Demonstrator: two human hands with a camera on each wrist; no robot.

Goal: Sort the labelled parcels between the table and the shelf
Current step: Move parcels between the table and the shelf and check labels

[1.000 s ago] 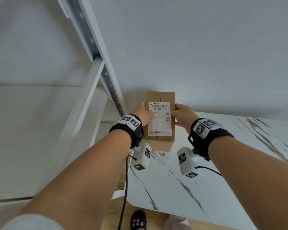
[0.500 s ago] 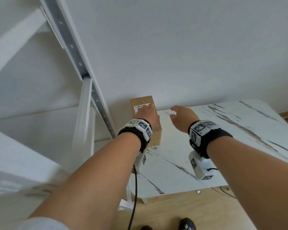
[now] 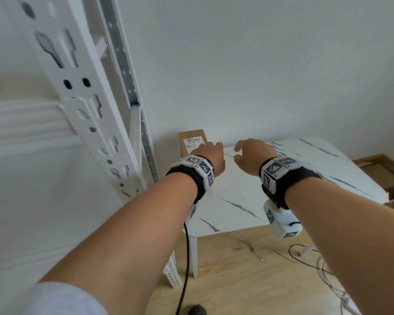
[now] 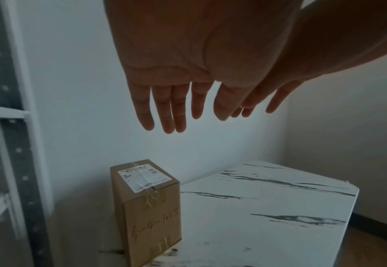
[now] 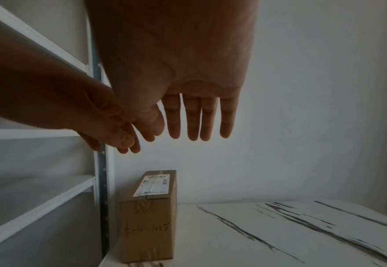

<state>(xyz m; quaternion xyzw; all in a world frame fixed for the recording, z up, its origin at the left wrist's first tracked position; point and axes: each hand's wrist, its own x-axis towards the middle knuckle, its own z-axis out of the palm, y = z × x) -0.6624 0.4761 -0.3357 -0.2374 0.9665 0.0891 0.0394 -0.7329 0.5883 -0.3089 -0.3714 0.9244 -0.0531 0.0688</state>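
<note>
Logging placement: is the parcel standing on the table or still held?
Standing on the table, label on top. Left hand and right hand hover above, open.

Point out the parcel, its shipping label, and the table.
parcel (image 4: 152, 222), left wrist view, handwritten side face
shipping label (image 4: 144, 178), left wrist view, middle of the sticker
table (image 5: 268, 240), right wrist view, bare marble top
</note>
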